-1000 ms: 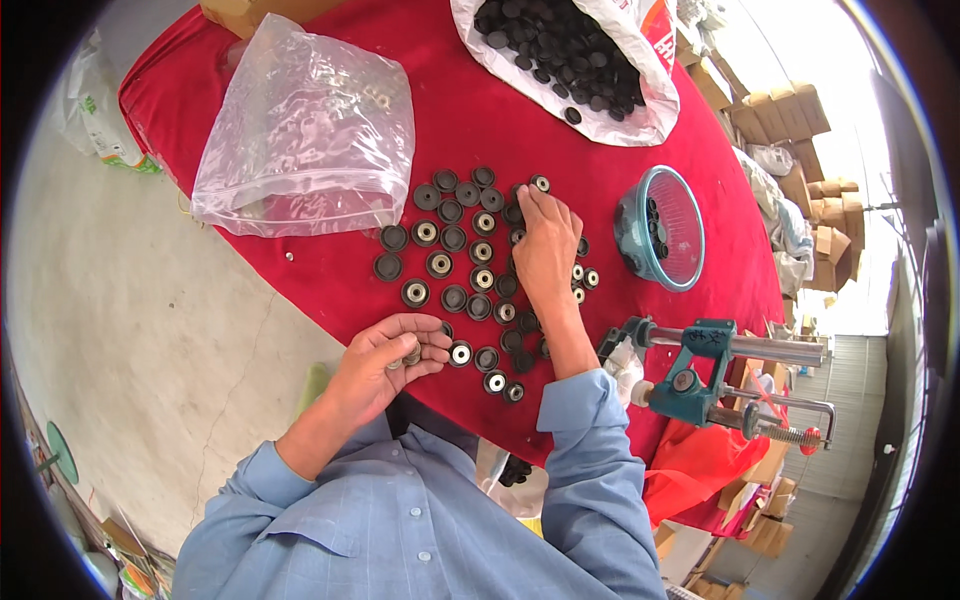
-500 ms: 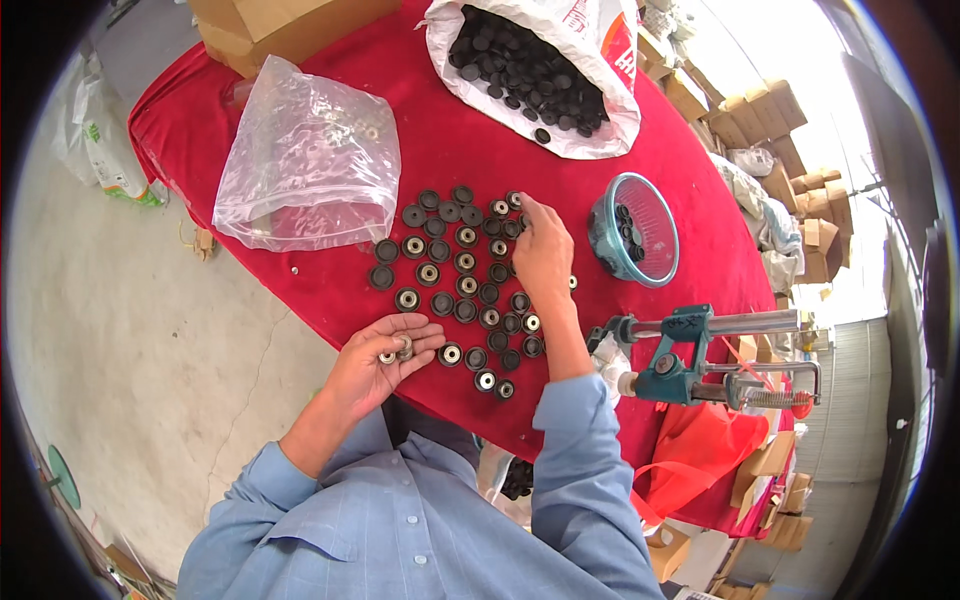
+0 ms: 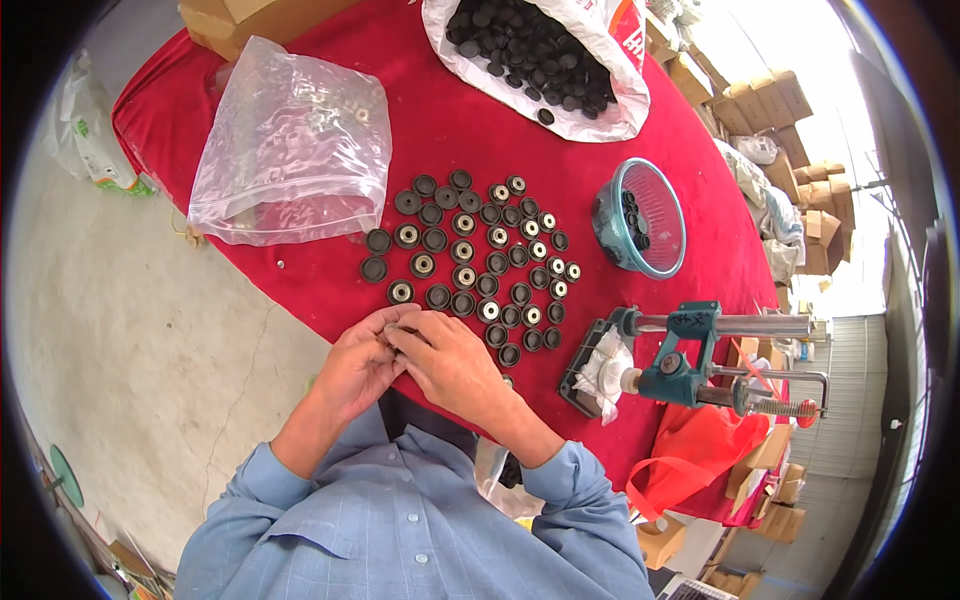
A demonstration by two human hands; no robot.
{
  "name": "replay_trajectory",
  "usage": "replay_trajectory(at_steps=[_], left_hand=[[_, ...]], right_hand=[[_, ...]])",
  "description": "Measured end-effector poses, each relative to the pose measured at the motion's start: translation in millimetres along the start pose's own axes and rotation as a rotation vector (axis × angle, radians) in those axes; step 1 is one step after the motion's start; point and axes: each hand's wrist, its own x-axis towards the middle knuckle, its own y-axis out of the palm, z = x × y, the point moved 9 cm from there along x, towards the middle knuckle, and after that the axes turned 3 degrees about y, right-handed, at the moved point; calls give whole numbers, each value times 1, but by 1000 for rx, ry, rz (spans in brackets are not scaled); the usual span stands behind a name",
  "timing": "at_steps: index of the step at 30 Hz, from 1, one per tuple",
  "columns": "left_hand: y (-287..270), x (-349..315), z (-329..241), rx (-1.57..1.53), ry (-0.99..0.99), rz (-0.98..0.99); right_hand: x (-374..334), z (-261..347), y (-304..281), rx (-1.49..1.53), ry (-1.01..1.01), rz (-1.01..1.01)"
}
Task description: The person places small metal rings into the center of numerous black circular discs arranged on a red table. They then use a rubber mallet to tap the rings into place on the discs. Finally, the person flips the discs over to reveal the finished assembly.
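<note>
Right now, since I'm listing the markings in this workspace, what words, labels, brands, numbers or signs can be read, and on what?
I won't copy wording, but here is where it stands:
White sack: bold red-and-white print, cut off at the picture's top edge.
Teal press: dark marks on its upper body.
White bag at far left: green print, too small to read.
Dark round parts: no lettering discernible.

To your left spreads a pale grey floor [image 3: 150, 350] with a thin crack [image 3: 238, 410] running through it. A table under a red cloth [image 3: 430, 130] curves across in front of you. On your right, brown cartons [image 3: 765, 105] stand stacked, far and near, before a pale ribbed wall [image 3: 855, 390]. Bright white light [image 3: 800, 45] glares at the far right.
</note>
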Motion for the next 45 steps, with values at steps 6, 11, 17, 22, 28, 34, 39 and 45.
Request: replay_trajectory(at_steps=[6, 11, 17, 22, 28, 34, 39, 45], left_hand=[[6, -3, -6, -17, -10, 24], [7, -5, -7, -40, -37, 60], [10, -3, -8, -51, -38, 63], [10, -2, -8, -14, -33, 110], [10, 2, -5, 4, -56, 143], [9, 1, -4, 6, -66, 149], [9, -1, -5, 1, -63, 154], [9, -2, -4, -4, -62, 145]], right_hand=[[9, -9, -1, 87, 174, -10], [15, -19, 4, 161, 248, -18], [37, -30, -14, 183, 191, -67], [71, -104, -86, -132, 256, -490], [84, -155, -70, -314, 268, -417], [86, -142, -66, -314, 142, -418], [79, -134, -50, -460, 89, -306], [64, -124, -44, -592, 125, -316]])
